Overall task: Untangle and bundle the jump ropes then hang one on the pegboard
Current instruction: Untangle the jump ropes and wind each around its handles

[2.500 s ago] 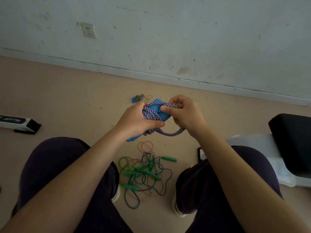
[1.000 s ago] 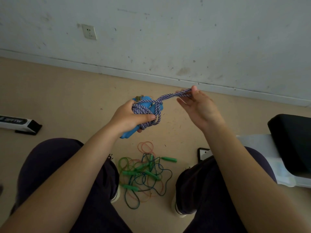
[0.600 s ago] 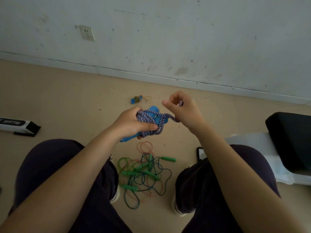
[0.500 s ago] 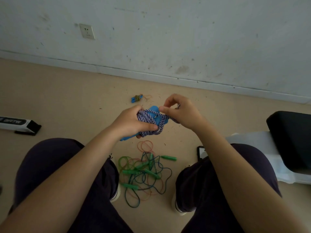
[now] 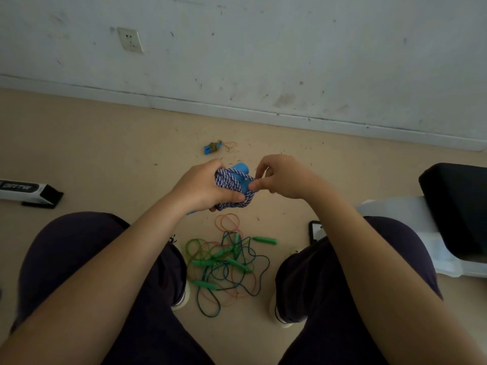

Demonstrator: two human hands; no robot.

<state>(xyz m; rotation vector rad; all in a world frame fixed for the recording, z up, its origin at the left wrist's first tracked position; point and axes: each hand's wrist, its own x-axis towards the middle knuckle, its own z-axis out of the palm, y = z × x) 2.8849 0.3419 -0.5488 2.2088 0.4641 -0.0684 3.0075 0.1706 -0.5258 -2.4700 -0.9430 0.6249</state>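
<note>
While our left hand (image 5: 203, 189) grips the coiled rope (image 5: 232, 191) above the tangle (image 5: 226, 264), our right hand (image 5: 279, 177) pinches what seems its loose end. Soft braid slackens easily, so we'd hold across the wraps.

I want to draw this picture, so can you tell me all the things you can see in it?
Braided jump rope: one, purple and white with blue handles, wound into a bundle held in both hands.
Tangled jump ropes: a pile, count unclear, green handles with green, blue and orange cords, on the floor between the feet.
Small blue bundle: one, on the floor near the wall.
Wall socket: one, white, on the wall at upper left.
Box: one, white and black, on the floor at left.
Phone: one, dark, by the right knee.
Black seat: one, at far right.
Left hand: grips the bundle.
Right hand: fingers pinch the rope.
</note>
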